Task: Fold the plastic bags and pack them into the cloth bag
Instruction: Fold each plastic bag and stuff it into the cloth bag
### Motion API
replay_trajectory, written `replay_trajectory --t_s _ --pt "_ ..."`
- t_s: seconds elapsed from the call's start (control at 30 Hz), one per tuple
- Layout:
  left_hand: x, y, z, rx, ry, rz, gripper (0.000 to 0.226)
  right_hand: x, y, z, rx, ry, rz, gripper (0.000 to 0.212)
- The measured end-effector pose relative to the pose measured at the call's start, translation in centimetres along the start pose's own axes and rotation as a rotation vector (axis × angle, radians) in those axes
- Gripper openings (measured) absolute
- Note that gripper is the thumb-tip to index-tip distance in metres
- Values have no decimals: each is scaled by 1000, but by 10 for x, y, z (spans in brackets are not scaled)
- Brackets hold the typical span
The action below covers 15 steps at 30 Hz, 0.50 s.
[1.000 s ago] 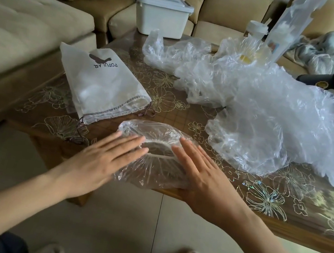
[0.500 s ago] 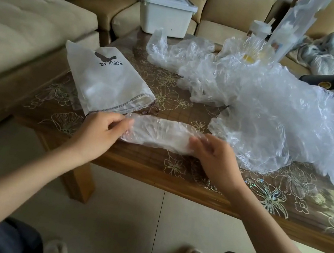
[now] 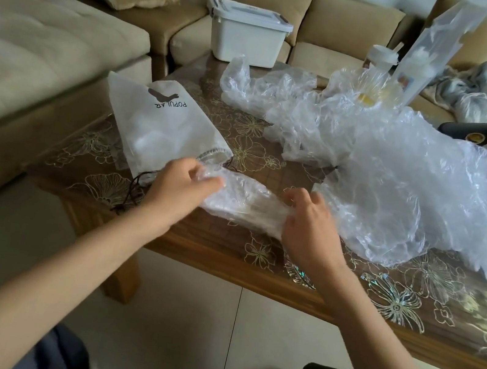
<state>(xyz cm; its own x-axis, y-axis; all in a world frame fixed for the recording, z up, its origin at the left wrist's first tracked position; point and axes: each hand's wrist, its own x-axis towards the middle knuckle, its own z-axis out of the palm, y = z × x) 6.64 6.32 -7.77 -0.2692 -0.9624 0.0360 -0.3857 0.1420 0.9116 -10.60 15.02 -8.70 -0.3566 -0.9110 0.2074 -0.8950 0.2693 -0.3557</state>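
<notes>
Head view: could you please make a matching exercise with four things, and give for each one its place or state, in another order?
1. folded plastic bag
2. cloth bag
3. white lidded box
4. loose plastic bags

a. crumpled pile, right part of the table
b. beyond the table's far edge
c. held between left hand and right hand
d. lying on the table's left part

Pairs: 1-c, 2-d, 3-b, 4-a

Home lvg rm: sofa (image 3: pixel 51 33), coffee table (image 3: pixel 225 245).
</notes>
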Motion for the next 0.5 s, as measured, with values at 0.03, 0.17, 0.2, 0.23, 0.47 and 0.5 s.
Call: replay_trajectory --t_s 0.03,0.17,0.2,0.23,0.47,0.5 --pt "-1 7 -7 -228 -89 -87 19 0 1 -8 83 9 -14 50" --pt "-7 22 -26 -605 -506 -230 36 -6 -12 -50 739 53 -98 37" --pt "-10 24 -27 -542 -588 -209 34 -10 -17 -56 861 -36 -122 39" --pt "-13 25 -27 -477 -673 -184 33 -12 -19 -57 917 -186 -130 46" --pt "-10 19 -37 -340 -803 -149 22 -16 -23 -35 653 -956 -190 31" --pt "-7 18 -42 -356 -796 -145 22 -16 -19 -32 634 -1000 -189 37"
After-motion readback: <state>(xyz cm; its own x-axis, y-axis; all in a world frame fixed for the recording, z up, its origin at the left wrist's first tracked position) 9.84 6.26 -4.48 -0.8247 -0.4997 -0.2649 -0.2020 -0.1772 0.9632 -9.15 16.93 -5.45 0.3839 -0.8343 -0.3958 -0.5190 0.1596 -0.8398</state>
